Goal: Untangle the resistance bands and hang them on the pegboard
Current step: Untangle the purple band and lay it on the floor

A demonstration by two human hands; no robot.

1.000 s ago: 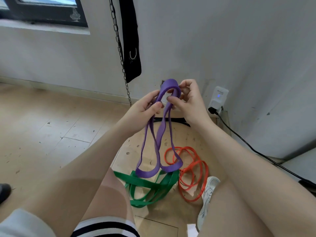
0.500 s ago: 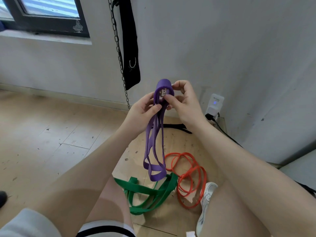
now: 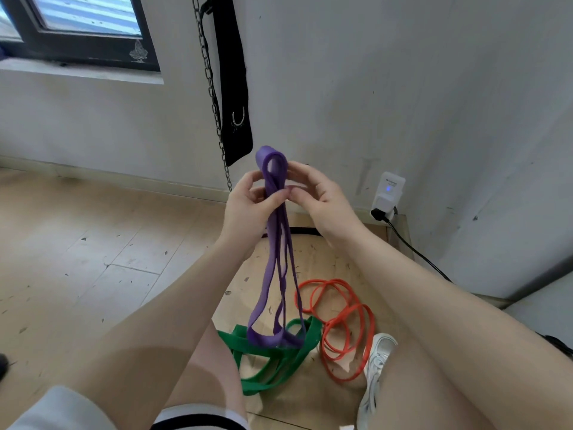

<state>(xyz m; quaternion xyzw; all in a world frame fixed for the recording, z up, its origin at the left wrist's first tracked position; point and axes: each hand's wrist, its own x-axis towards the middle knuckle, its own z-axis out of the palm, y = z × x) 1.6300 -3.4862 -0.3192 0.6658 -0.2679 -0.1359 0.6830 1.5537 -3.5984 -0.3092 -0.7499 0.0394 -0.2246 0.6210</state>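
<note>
Since a second ago: purple band (image 3: 274,259) gathered into narrower, longer loops, its lower end dropped nearer the floor, both hands brought closer together at its top.

Nearest, below the hands: white sneaker (image 3: 376,364) on the wooden floor (image 3: 93,259), under the right forearm. Just left of the sneaker, orange band (image 3: 338,324) coiled in loose rings on the floor. Left of that, green band (image 3: 273,358) lying in flat folds, directly beneath the hands, the purple band's bottom loops hanging just over it; touching or not, cannot tell.

Higher up: left hand (image 3: 248,206) curled around the purple band near its top, thumb pressed across the strands. Right hand (image 3: 316,197) facing it, thumb and fingertips pinching the same strands just beside the left thumb. Top loop of the band sticking up above both hands.

Beyond the hands: metal chain (image 3: 214,97) and black strap (image 3: 232,88) hanging against the white wall. Right of the right hand, white plug-in device (image 3: 387,190) with a blue light, black cable (image 3: 412,246) trailing off. Far upper left, dark-framed window (image 3: 77,29).
</note>
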